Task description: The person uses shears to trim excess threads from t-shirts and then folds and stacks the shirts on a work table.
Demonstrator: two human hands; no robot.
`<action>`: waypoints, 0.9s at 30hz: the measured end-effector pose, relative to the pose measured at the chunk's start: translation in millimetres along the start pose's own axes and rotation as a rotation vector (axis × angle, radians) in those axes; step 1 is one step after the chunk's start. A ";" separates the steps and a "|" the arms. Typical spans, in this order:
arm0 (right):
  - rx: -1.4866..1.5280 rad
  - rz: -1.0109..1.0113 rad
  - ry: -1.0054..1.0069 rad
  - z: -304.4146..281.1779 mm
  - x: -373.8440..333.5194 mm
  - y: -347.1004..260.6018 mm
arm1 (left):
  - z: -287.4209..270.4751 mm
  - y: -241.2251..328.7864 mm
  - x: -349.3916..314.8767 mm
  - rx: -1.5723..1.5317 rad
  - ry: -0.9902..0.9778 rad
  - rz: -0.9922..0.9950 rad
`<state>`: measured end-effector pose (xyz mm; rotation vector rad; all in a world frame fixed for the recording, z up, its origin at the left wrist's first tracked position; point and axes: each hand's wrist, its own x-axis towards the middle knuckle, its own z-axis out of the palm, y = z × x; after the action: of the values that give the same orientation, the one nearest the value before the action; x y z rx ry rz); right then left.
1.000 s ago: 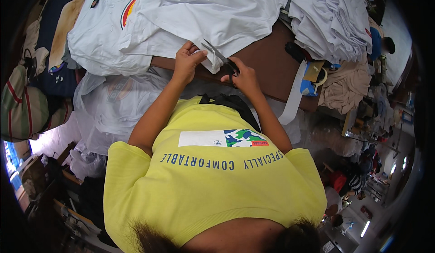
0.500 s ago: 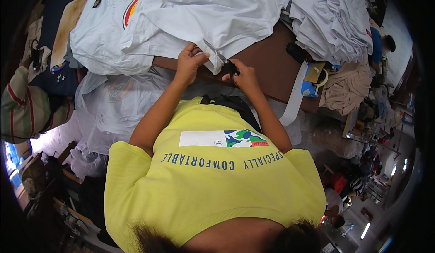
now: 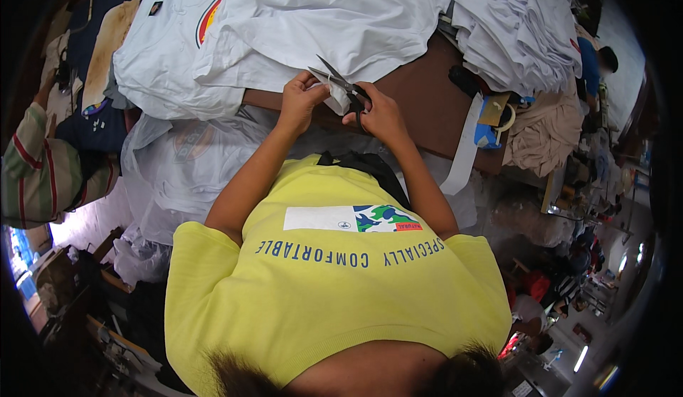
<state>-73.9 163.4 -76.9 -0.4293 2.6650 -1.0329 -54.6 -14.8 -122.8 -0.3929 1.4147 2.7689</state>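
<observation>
Well, wrinkly white cloth [image 3: 299, 34], pointed scissors [image 3: 347, 88]

At the top of the frame the cloth [image 3: 313, 30] was white, with an arched badge [image 3: 208, 21] of red, yellow and black toward the upper left. Just above centre, the scissors [image 3: 348, 87] had black handles and grey blades, and the table [image 3: 427, 98] was brown. At upper right the stack [image 3: 516, 34] was white, the bundle [image 3: 544, 130] below it beige. In the lower middle, the T-shirt [image 3: 341, 290] was yellow with dark blue lettering and a blue, green and white camouflage patch [image 3: 380, 218]. The sleeve [image 3: 43, 173] at far left had red stripes.
</observation>
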 end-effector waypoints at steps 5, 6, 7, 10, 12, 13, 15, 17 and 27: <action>-0.042 -0.067 0.050 5.4 4.8 6.2 | -2.5 -0.9 -0.5 0.018 -0.010 -0.001; -0.038 -0.044 0.033 5.9 4.6 7.5 | -5.6 -2.2 0.3 0.031 -0.022 -0.009; -0.034 -0.022 0.016 5.9 4.2 7.9 | -8.1 -3.6 0.9 0.044 -0.033 -0.017; 0.150 0.106 -0.036 5.8 2.7 13.6 | -6.1 -3.0 -0.7 0.032 -0.035 -0.026; 0.221 0.072 0.036 12.1 4.1 18.0 | -1.8 0.3 -1.3 -0.020 -0.038 -0.028; 0.200 -0.013 0.134 16.5 2.5 20.5 | 1.6 0.6 -1.2 -0.046 -0.040 -0.028; 0.189 -0.183 0.290 20.0 1.4 10.7 | 8.4 -2.9 -1.4 -0.041 -0.090 -0.042; 0.216 0.053 0.194 15.1 6.7 -3.0 | 15.1 -6.4 0.7 0.037 -0.162 -0.074; 0.156 0.128 0.524 -92.1 -45.9 102.2 | -90.5 33.6 29.2 -0.534 0.197 0.219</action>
<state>-80.7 308.3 -75.3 0.0589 2.9637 -1.4643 -67.2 -110.1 -153.4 -0.5565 0.7482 3.3526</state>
